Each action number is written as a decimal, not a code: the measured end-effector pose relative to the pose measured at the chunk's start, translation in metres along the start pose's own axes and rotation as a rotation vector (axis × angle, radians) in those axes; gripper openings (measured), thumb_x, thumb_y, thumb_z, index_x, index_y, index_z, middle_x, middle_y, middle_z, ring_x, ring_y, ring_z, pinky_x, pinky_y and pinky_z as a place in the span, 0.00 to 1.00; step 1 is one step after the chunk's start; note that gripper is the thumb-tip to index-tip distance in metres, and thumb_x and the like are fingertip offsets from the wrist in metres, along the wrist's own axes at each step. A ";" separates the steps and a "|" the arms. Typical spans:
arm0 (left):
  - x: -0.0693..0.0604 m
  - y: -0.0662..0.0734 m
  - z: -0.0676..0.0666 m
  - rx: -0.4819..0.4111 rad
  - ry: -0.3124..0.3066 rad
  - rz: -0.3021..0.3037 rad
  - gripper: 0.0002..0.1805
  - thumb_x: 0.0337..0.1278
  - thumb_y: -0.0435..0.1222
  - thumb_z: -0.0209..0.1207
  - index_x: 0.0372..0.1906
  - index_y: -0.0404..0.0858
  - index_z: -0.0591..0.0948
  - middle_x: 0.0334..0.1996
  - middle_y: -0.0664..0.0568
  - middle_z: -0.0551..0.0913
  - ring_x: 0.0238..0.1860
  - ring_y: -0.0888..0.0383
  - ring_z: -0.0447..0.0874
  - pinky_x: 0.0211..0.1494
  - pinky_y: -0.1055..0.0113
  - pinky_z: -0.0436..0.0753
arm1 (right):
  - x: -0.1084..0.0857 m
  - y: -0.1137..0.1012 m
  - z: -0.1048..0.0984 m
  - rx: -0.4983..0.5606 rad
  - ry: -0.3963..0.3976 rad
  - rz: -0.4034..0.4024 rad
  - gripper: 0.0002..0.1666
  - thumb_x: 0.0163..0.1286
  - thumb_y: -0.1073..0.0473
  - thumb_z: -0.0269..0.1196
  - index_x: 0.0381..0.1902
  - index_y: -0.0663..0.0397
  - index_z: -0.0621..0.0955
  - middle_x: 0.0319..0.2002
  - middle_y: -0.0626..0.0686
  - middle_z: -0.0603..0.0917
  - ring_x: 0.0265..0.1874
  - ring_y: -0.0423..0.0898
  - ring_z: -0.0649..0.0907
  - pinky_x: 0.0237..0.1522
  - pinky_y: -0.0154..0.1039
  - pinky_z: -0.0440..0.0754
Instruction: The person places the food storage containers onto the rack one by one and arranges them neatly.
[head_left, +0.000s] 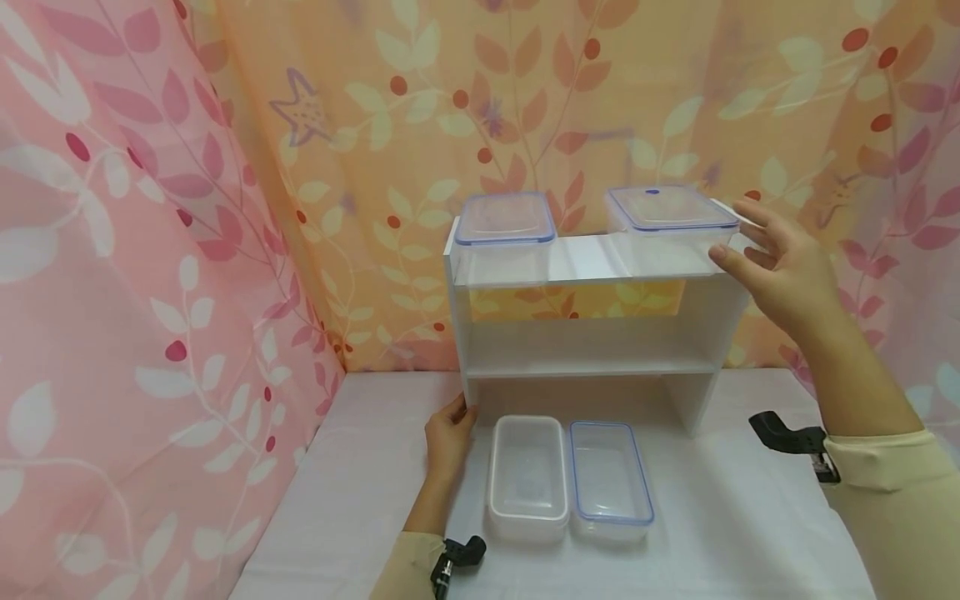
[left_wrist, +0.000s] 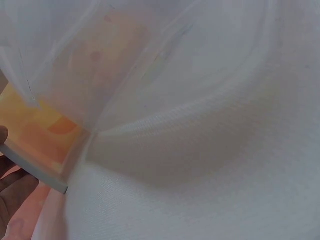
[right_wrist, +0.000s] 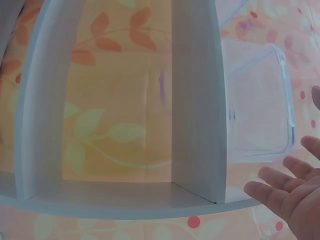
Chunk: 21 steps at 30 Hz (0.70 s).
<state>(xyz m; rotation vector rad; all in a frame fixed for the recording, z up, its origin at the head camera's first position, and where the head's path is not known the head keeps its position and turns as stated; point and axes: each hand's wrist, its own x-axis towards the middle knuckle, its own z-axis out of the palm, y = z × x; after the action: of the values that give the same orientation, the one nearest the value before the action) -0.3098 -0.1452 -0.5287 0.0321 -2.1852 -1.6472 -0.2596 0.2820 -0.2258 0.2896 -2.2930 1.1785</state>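
Observation:
A white two-tier shelf (head_left: 585, 368) stands on the table. My left hand (head_left: 448, 437) pinches the lower front edge of its left side panel; in the left wrist view the fingers (left_wrist: 19, 192) and thumb lie on either side of the board. Up at the shelf's top right, my right hand (head_left: 787, 271) has its fingers spread beside a clear container with a blue-rimmed lid (head_left: 673, 208). The right wrist view shows a gap between the relaxed fingers (right_wrist: 272, 192) and that clear container (right_wrist: 257, 102). Nothing is held in the right hand.
Another blue-lidded container (head_left: 505, 221) sits on the shelf's top left. On the table before the shelf lie a white-rimmed container (head_left: 528, 471) and a blue-rimmed one (head_left: 611, 473), side by side. Patterned curtains (head_left: 375, 250) hang behind and at both sides.

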 end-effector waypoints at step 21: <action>-0.002 0.004 0.001 0.015 0.012 0.024 0.19 0.65 0.34 0.66 0.60 0.39 0.85 0.50 0.47 0.89 0.50 0.55 0.89 0.48 0.63 0.87 | -0.070 0.007 0.009 0.060 0.118 -0.158 0.38 0.66 0.69 0.70 0.72 0.46 0.75 0.59 0.36 0.83 0.53 0.21 0.80 0.47 0.16 0.76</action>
<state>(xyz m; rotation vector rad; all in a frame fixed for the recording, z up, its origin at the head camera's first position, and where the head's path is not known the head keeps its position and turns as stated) -0.3077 -0.1427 -0.5258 0.0198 -2.1808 -1.6133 -0.2074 0.2754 -0.2738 0.4059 -2.0952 1.1542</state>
